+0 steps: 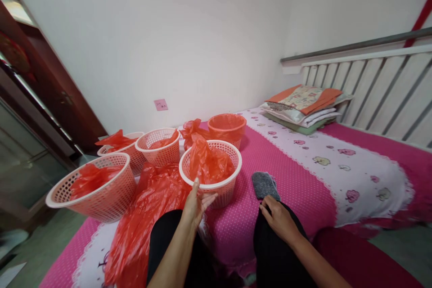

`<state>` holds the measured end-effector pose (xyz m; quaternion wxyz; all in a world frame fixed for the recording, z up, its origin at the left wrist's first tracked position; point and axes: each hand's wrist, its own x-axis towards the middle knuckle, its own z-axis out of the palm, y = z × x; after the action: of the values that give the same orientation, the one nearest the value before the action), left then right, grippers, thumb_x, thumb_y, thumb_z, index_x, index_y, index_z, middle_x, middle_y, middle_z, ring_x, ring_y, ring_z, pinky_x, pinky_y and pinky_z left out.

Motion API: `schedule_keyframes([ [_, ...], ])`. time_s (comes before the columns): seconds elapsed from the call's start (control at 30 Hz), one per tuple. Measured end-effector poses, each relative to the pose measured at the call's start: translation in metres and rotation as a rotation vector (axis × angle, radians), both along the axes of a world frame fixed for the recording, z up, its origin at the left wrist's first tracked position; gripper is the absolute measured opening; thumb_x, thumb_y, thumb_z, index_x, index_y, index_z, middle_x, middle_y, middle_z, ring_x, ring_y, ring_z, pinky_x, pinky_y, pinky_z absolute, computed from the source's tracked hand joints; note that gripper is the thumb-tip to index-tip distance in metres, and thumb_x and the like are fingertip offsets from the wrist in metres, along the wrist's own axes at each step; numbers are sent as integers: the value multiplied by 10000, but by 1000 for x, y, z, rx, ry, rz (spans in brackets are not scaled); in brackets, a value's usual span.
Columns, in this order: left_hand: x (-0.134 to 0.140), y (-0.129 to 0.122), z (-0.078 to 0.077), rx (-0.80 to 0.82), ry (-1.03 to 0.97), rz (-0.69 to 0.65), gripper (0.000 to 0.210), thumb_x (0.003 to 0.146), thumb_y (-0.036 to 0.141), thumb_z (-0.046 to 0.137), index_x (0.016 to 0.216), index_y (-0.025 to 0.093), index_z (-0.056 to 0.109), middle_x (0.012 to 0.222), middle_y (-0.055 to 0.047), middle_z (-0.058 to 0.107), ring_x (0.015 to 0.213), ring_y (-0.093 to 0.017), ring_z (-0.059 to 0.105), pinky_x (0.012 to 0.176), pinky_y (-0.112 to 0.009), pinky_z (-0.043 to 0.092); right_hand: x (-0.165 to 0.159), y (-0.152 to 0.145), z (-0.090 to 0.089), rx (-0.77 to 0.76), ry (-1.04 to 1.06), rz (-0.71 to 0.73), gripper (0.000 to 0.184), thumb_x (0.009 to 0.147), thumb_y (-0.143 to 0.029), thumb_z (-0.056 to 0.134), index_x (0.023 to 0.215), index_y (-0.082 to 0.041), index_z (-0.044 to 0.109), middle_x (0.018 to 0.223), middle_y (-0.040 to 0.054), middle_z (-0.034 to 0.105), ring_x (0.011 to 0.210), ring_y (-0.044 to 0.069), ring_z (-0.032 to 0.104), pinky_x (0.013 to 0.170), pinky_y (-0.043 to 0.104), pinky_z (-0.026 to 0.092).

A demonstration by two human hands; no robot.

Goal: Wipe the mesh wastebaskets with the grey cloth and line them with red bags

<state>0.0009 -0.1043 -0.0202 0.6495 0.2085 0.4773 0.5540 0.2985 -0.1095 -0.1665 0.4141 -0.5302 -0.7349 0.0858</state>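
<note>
My left hand (197,203) is at the near side of a pink perforated basket (224,193). Its thumb points up by the rim and its fingers stretch out to the right, apart; whether they touch the basket I cannot tell. A crumpled red plastic bag (212,162) lies inside that basket. My right hand (278,218) rests on my right knee with curled fingers and nothing visible in them. Just beyond its knuckles lies a dark grey cloth (265,185) at the bed's edge.
Several more pink baskets with red bags stand to the left and behind, such as the large basket (108,198). Loose red plastic sheeting (151,202) spreads beside my left leg. Folded bedding (303,103) is stacked near the radiator (381,90) on the right.
</note>
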Motion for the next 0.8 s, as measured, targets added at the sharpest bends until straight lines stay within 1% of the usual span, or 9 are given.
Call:
schedule_keyframes([
  [0.13, 0, -8, -5, 2, -3, 1, 537, 1061, 464, 513, 1466, 112, 497, 870, -157, 802, 736, -258, 820, 698, -296, 669, -4, 3, -1, 1, -14, -5, 240, 1026, -338, 466, 807, -255, 519, 802, 32, 633, 724, 214, 637, 695, 340, 488],
  [0.23, -1, -11, -7, 7, -11, 9, 552, 1062, 453, 512, 1482, 97, 469, 917, -191, 810, 743, -264, 822, 694, -292, 663, -6, 6, -3, 2, -31, -6, 261, 1038, -354, 456, 806, -256, 521, 797, 32, 630, 714, 209, 627, 695, 337, 486],
  [0.33, -4, -11, -12, 14, 11, 6, 589, 1056, 485, 515, 1484, 83, 464, 944, -214, 812, 747, -268, 822, 706, -301, 660, -5, 6, -5, -1, -35, -17, 267, 1041, -368, 459, 808, -255, 520, 799, 30, 626, 710, 210, 624, 695, 339, 476],
  [0.43, -6, -9, -22, 16, 26, -1, 636, 1029, 544, 548, 1473, 93, 483, 999, -212, 815, 752, -269, 819, 739, -336, 660, -2, 4, -5, -1, -12, -25, 288, 1040, -395, 459, 792, -256, 507, 788, 27, 620, 697, 211, 622, 683, 339, 469],
  [0.5, -7, -10, -32, 20, 33, -4, 673, 1004, 577, 577, 1472, 102, 489, 985, -201, 818, 759, -275, 816, 765, -363, 655, 1, 2, -4, -6, 8, -19, 302, 1041, -413, 457, 787, -257, 508, 782, 27, 619, 694, 210, 625, 682, 339, 473],
  [0.6, -8, -18, -45, 33, 34, 8, 745, 953, 613, 646, 1477, 108, 486, 950, -187, 819, 793, -297, 814, 799, -394, 642, 5, -3, -1, -11, 36, -18, 318, 1041, -436, 453, 789, -257, 527, 779, 27, 625, 693, 209, 631, 686, 341, 482],
  [0.67, -9, -26, -51, 43, 24, 11, 800, 923, 614, 692, 1507, 120, 458, 987, -190, 820, 815, -304, 813, 827, -408, 632, 6, -4, 0, -14, 64, -20, 341, 1034, -465, 463, 774, -257, 534, 769, 28, 630, 682, 210, 631, 677, 340, 487],
  [0.73, -10, -34, -55, 63, 12, -4, 841, 902, 609, 725, 1540, 145, 432, 1044, -188, 821, 841, -304, 812, 847, -410, 623, 8, -4, 3, -35, 124, -17, 371, 1021, -509, 484, 757, -256, 545, 747, 25, 635, 670, 210, 636, 669, 337, 500],
  [0.8, -12, -43, -59, 80, 15, -4, 868, 882, 612, 747, 1556, 172, 424, 1082, -175, 822, 872, -303, 810, 829, -396, 619, 10, -2, 11, -64, 252, -34, 414, 1002, -573, 501, 746, -253, 562, 709, 25, 644, 647, 212, 652, 645, 331, 522],
])
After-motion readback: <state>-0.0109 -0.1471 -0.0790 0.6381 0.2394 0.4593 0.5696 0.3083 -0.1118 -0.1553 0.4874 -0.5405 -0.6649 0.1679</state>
